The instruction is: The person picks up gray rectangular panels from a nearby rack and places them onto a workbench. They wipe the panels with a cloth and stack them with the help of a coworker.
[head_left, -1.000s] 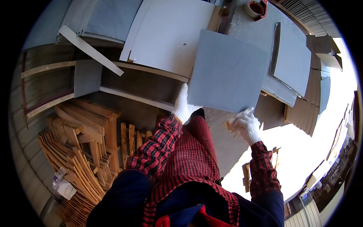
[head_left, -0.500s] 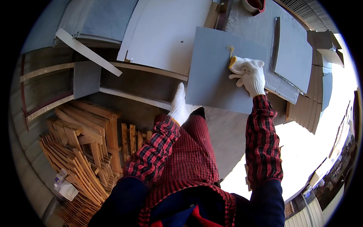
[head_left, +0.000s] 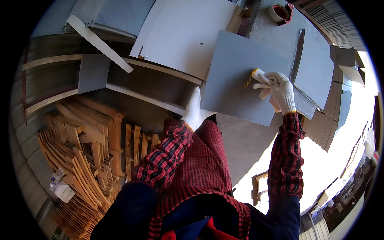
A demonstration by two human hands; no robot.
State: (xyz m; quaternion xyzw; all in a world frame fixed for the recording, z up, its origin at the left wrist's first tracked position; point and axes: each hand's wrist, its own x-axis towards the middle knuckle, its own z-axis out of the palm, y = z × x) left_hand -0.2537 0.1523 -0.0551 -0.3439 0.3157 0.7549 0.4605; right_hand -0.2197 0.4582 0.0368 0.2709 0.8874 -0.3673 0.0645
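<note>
at one grey panel [head_left: 240, 80], two gloved hands [head_left: 193, 111] [head_left: 283, 94]

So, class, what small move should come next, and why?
Probably a wiping stroke across the flat grey panel: the white-gloved right hand holds a bunched white knit cloth over it; the white-gloved left hand is at its edge.

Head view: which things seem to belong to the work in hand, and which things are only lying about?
Seem to belong:
- grey board, with the left hand at its left edge
- white cloth with yellow edge, in the right hand, over the board

Lying about, untouched:
- tape roll
- white strip
- wood pile
</note>
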